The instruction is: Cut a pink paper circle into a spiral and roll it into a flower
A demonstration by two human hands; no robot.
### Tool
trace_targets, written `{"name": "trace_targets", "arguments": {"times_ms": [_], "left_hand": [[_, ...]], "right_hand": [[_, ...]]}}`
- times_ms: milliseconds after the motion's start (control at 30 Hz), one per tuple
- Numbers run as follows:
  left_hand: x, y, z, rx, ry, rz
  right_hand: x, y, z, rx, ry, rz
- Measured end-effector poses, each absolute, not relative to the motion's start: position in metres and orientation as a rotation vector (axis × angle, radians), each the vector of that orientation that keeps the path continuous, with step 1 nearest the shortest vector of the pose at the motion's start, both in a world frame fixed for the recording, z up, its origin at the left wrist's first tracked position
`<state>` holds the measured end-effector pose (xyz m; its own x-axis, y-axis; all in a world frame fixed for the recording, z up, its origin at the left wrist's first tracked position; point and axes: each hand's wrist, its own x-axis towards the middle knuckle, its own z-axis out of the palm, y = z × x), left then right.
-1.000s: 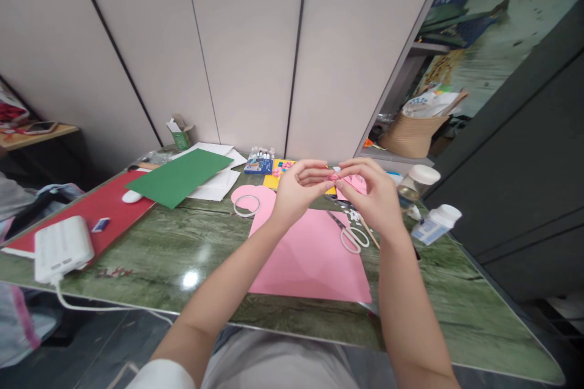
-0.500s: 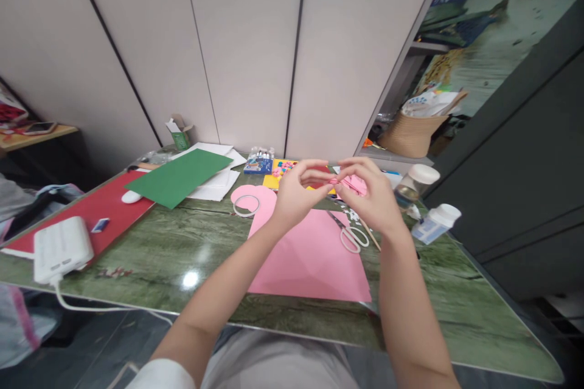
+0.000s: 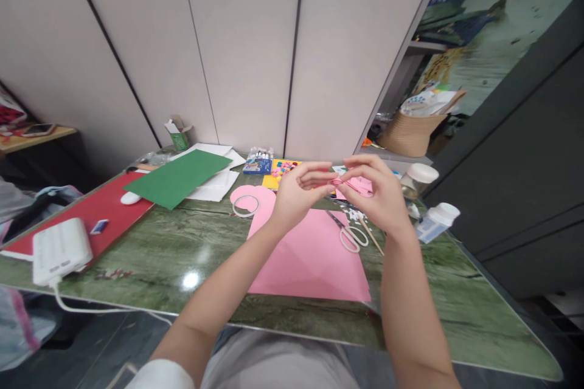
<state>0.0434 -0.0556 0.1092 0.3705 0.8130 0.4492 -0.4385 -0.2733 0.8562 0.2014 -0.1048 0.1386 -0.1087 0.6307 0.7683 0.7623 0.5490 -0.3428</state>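
Observation:
My left hand and my right hand are raised over the table with their fingertips meeting. Pinched between thumbs and fingers is a small piece of pink paper, partly hidden, its exact shape unclear. More pink paper shows behind the right fingers; I cannot tell whether it joins the held piece. Below the hands lies a large pink sheet. White-handled scissors rest on its right edge, beside a thin wooden stick and white scraps.
A green sheet overlaps a red sheet and white papers at left. A white power bank trails a cable over the front edge. A white ring lies left of the hands. Two white-capped bottles, one a white bottle, stand at right.
My right hand has shifted slightly to the right and its fingers have lifted a little. The left hand stays nearly in place, and both keep their pinch on the pink paper.

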Motion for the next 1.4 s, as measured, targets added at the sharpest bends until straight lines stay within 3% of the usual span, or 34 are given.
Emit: {"name": "trace_targets", "arguments": {"times_ms": [400, 767, 1067, 1400], "left_hand": [[0.049, -0.057, 0.106, 1.298, 0.391, 1.359], [0.038, -0.065, 0.113, 1.983, 0.604, 1.497], [0.039, -0.063, 0.115, 1.48, 0.378, 1.348], [0.047, -0.064, 0.11, 1.329, 0.371, 1.468]], "right_hand": [[0.198, -0.103, 0.136, -1.082, -1.772, -0.096], [0.198, -0.108, 0.14, -1.157, -1.939, -0.321], [0.2, -0.112, 0.141, -1.082, -1.832, -0.254], [0.194, -0.097, 0.13, -0.931, -1.684, -0.245]]}}
